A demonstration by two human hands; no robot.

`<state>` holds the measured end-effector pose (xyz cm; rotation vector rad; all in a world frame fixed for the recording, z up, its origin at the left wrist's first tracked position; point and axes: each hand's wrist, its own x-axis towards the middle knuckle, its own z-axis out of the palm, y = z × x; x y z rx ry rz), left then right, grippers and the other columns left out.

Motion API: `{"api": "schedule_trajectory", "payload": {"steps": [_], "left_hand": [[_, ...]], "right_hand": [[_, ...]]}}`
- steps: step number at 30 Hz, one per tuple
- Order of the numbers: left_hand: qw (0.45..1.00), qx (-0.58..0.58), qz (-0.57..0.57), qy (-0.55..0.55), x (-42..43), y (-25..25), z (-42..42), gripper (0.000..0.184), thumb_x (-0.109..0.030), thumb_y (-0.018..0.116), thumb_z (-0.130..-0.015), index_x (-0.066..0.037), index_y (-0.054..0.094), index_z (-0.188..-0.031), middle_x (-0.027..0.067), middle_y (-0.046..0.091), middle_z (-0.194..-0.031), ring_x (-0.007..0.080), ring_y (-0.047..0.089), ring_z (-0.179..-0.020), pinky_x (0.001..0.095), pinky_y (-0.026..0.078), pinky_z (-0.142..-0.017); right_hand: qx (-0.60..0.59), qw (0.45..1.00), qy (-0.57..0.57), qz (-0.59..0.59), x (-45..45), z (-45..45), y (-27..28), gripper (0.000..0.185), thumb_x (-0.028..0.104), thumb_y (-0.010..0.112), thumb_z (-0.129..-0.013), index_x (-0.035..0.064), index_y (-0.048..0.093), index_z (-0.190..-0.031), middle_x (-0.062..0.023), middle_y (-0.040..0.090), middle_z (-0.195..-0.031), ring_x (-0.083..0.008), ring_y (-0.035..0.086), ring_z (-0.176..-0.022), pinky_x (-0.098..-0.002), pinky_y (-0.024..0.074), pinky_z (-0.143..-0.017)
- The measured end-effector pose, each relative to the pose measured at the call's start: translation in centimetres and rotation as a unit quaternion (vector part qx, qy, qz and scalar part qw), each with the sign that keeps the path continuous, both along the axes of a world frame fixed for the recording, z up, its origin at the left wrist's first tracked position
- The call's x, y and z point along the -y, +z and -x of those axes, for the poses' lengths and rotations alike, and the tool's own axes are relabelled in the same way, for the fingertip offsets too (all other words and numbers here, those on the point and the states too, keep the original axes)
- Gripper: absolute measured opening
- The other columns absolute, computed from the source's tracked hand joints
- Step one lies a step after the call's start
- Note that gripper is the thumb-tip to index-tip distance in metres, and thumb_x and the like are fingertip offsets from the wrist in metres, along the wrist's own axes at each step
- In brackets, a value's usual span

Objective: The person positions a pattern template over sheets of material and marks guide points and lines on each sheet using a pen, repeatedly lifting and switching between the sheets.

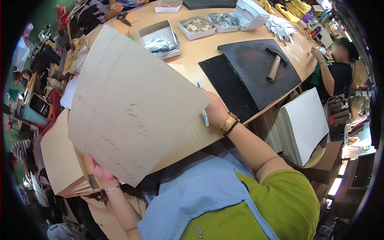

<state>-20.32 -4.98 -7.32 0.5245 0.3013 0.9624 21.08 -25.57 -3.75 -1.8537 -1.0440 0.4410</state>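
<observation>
A large fan-shaped cardboard pattern [124, 96], with pencilled lines and handwriting on it, is tilted up in front of me. My left hand [102, 171] holds its lower left edge, the thumb showing and the other fingers mostly hidden behind the card. At the right corner, my right hand [217, 111] is closed around the card's edge and also carries a blue-and-white pen [205, 118]. Beneath the card lies a yellowish sheet with a woven texture [188, 142], partly covered.
A hammer [273, 69] rests on a black board [248, 60]. White boxes of small parts, one a tray of tan pieces [197, 27], stand at the back. Stacked white sheets [304, 124] are to the right, tan sheets [60, 154] to the left. A co-worker [334, 72] sits at right.
</observation>
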Motion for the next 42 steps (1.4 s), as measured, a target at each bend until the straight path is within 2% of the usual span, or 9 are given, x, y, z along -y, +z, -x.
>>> {"api": "schedule_trajectory", "payload": {"steps": [6,16,19,22,26,29,31,33,42], "left_hand": [[0.999,0.023,-0.018,-0.016,0.2,0.0,0.2,0.048,-0.034,0.045,-0.102,-0.005,0.046,-0.140,0.0117,0.047,-0.145,0.0291,0.044,-0.132,0.0483,0.032,-0.112],[0.998,-0.007,-0.001,-0.067,0.0,-0.5,-0.4,0.049,-0.036,0.043,-0.102,-0.005,0.045,-0.140,0.0121,0.049,-0.142,0.0301,0.045,-0.132,0.0491,0.033,-0.111],[0.993,-0.093,0.067,-0.022,1.6,0.7,-1.5,0.051,-0.037,0.044,-0.100,-0.006,0.043,-0.141,0.0118,0.051,-0.140,0.0308,0.047,-0.129,0.0493,0.036,-0.109],[0.994,-0.101,0.028,0.004,3.0,3.0,-3.8,0.052,-0.036,0.046,-0.100,-0.005,0.043,-0.141,0.0109,0.052,-0.139,0.0294,0.052,-0.124,0.0473,0.041,-0.105],[0.974,-0.190,-0.105,0.068,1.2,5.6,-5.0,0.054,-0.035,0.051,-0.099,-0.005,0.040,-0.142,0.0098,0.053,-0.138,0.0248,0.049,-0.127,0.0428,0.039,-0.107],[0.808,-0.543,-0.208,0.098,-1.4,10.3,-3.9,0.062,-0.043,0.051,-0.098,-0.004,0.038,-0.144,0.0153,0.050,-0.140,0.0289,0.050,-0.128,0.0394,0.037,-0.109],[0.391,-0.809,-0.368,0.239,-5.6,8.2,-0.1,0.077,-0.054,0.056,-0.091,-0.005,0.034,-0.146,0.0216,0.046,-0.143,0.0317,0.047,-0.130,0.0533,0.029,-0.112],[0.223,-0.942,-0.219,0.122,-6.1,9.7,1.3,0.089,-0.061,0.060,-0.084,-0.007,0.031,-0.149,0.0274,0.039,-0.146,0.0337,0.037,-0.138,0.0632,0.020,-0.112],[0.180,-0.906,-0.378,0.070,-7.2,9.3,6.0,0.043,-0.034,0.042,-0.099,-0.003,0.066,-0.116,0.0189,0.072,-0.088,0.0309,0.070,-0.080,0.0439,0.054,-0.076]], "right_hand": [[0.176,0.979,0.012,-0.100,3.7,-8.5,9.8,0.034,0.030,0.033,-0.097,0.0040,0.054,-0.087,-0.0045,0.056,-0.078,-0.0164,0.057,-0.078,-0.0303,0.0462,-0.076],[0.557,0.803,-0.189,0.101,12.8,-29.7,18.1,0.020,0.027,0.062,-0.093,0.0101,0.060,-0.104,-0.0160,0.066,-0.091,-0.0342,0.063,-0.083,-0.0360,0.0486,-0.072],[0.192,0.968,-0.081,-0.137,7.6,-20.9,12.1,0.042,0.036,0.044,-0.104,0.0010,0.058,-0.122,-0.0057,0.070,-0.101,-0.0167,0.066,-0.091,-0.0304,0.0489,-0.084],[-0.239,0.967,0.078,0.028,5.0,-9.7,8.1,0.060,0.038,0.058,-0.096,0.0032,0.041,-0.142,-0.0122,0.056,-0.133,-0.0174,0.055,-0.119,-0.0288,0.0454,-0.094],[-0.282,0.953,0.108,-0.001,4.7,-2.5,3.6,0.045,0.016,0.067,-0.091,-0.0019,0.052,-0.129,-0.0084,0.062,-0.118,-0.0140,0.058,-0.108,-0.0278,0.0452,-0.095],[-0.245,0.962,0.011,-0.124,4.9,-1.5,4.1,0.037,0.016,0.064,-0.094,-0.0006,0.055,-0.126,-0.0056,0.064,-0.113,-0.0105,0.059,-0.099,-0.0258,0.0484,-0.086],[-0.185,0.969,-0.069,-0.148,6.0,-3.5,4.1,0.034,0.018,0.061,-0.097,0.0001,0.056,-0.124,-0.0042,0.064,-0.112,-0.0100,0.059,-0.097,-0.0246,0.0478,-0.086],[-0.156,0.959,-0.125,-0.201,6.4,-5.8,6.8,0.034,0.022,0.058,-0.099,0.0011,0.056,-0.125,-0.0043,0.062,-0.116,-0.0107,0.058,-0.102,-0.0265,0.0473,-0.088],[-0.064,0.858,-0.257,-0.439,10.1,-13.1,11.9,0.039,0.025,0.061,-0.097,-0.0005,0.055,-0.125,-0.0069,0.061,-0.121,-0.0163,0.058,-0.108,-0.0298,0.0450,-0.092]]}}
